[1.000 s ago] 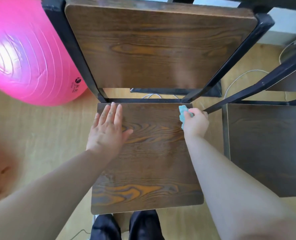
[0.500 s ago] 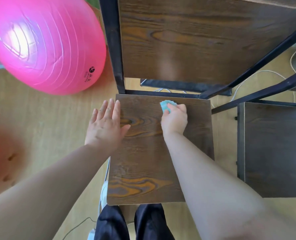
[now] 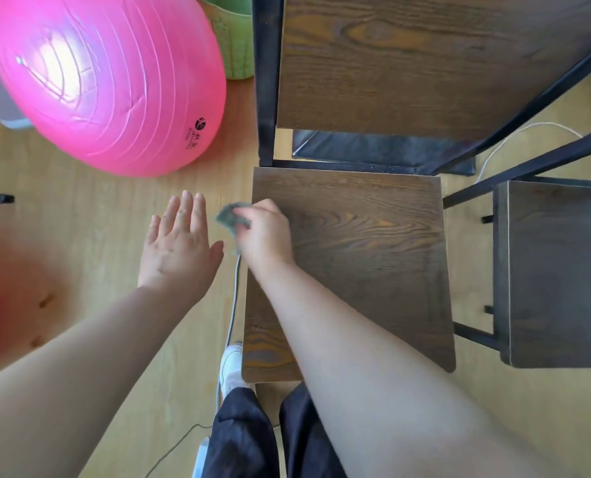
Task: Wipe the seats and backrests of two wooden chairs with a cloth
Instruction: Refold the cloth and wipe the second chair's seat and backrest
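Right hand [image 3: 266, 232] bunched tight around the blue-green cloth [image 3: 230, 219], right at the left edge of the near chair's seat [image 3: 373, 253], cloth poking out past the rim over the floor [image 3: 80, 236]. Left hand [image 3: 178, 246] flat, fingers straight, holding nothing, off the seat just beside the right one. Backrest [image 3: 408, 63] rises behind; second chair [image 3: 559, 270] off to the right, pink ball [image 3: 107, 81] far left.

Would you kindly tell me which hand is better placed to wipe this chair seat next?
Right. The right hand grips the cloth at the left edge of the chair seat; the left hand is open, empty, and over the floor beside the seat.
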The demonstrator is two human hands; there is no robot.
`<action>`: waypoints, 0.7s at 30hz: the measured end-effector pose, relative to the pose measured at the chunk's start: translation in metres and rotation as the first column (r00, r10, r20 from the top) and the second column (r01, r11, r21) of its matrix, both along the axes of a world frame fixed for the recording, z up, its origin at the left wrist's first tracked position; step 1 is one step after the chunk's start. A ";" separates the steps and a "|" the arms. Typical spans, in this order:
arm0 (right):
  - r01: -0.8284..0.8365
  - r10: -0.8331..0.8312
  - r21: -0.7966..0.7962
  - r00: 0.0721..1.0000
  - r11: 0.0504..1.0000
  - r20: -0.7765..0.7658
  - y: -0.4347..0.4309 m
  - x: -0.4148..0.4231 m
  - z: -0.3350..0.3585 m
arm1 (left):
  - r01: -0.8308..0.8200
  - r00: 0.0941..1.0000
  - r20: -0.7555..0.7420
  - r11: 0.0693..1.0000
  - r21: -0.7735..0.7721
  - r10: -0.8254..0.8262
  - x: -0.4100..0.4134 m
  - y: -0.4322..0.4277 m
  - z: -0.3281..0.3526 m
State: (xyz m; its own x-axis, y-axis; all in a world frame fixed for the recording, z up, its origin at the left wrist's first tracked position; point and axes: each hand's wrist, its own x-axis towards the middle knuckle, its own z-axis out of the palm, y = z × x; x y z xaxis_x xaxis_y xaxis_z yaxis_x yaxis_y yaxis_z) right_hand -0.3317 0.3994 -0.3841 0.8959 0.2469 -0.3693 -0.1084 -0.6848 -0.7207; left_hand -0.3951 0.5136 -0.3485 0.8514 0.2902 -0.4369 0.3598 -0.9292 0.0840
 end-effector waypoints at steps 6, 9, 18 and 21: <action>0.260 -0.231 -0.192 0.959 0.946 0.161 -0.139 0.023 0.025 | 0.111 0.994 -0.003 0.994 -0.009 -0.111 0.000 -0.017 0.001; 0.345 -0.309 -0.315 0.938 0.884 0.161 -0.197 0.030 0.026 | 0.163 0.987 -0.007 0.986 -0.026 -0.163 0.000 -0.030 -0.004; 0.482 -0.478 -0.472 0.868 0.739 0.137 -0.243 -0.006 -0.006 | 0.269 0.959 -0.087 0.963 -0.008 -0.269 -0.022 -0.035 -0.016; 0.484 -0.459 -0.473 0.871 0.736 0.176 -0.210 -0.026 -0.007 | 0.264 0.960 -0.099 0.965 -0.013 -0.264 -0.029 -0.029 -0.017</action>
State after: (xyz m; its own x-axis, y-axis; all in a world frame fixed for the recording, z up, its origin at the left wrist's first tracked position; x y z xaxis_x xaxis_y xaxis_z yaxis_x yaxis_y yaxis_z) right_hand -0.3574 0.1893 -0.3915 0.8673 -0.4132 -0.2776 -0.4887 -0.8128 -0.3170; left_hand -0.4244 0.4844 -0.3656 0.8503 0.0616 -0.5227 0.1086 -0.9923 0.0597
